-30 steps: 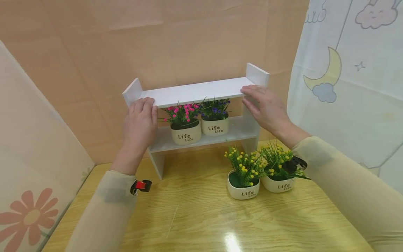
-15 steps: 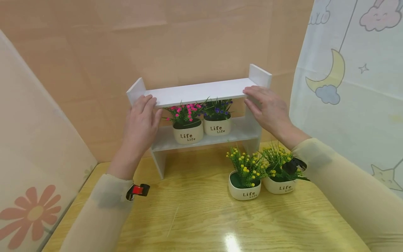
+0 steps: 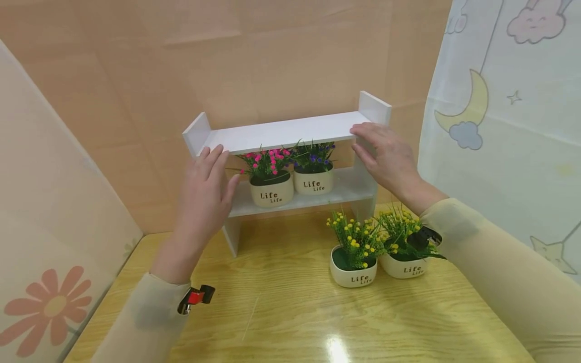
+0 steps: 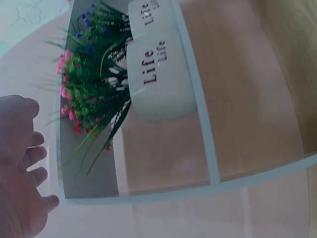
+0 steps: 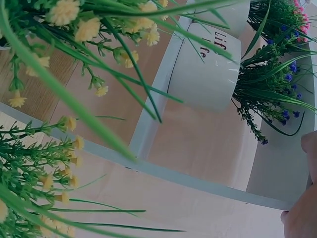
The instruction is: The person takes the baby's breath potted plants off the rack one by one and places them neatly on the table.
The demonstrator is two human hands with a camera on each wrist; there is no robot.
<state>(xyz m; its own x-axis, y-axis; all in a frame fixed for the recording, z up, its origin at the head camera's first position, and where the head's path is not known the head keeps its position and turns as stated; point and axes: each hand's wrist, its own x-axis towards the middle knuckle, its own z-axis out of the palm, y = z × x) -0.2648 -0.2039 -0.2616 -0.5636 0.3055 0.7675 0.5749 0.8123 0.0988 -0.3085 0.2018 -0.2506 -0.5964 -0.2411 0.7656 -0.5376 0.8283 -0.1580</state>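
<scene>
A white two-tier shelf (image 3: 290, 132) stands on the table. My left hand (image 3: 204, 189) is by its front left corner, fingers loosely spread, thumb apart and holding nothing; in the left wrist view the same hand (image 4: 20, 168) lies just outside the panel's end. At the front right corner, the fingertips of my right hand (image 3: 390, 156) rest on the top board's edge, with the thumb below it. On the lower board sit two cream "Life" pots, one with pink flowers (image 3: 271, 191) and one with blue-purple flowers (image 3: 313, 181).
Two more cream pots with yellow flowers, a nearer one (image 3: 354, 272) and one to its right (image 3: 404, 264), stand on the wooden table (image 3: 272, 312) under my right forearm. Printed cloth (image 3: 504, 166) hangs on the right, and a plain orange-tan backdrop (image 3: 290, 55) behind.
My left hand has slipped off the shelf's top edge and moved slightly down and toward me, its thumb spreading away. The right hand stays at its corner. The shelf and pots have not visibly moved.
</scene>
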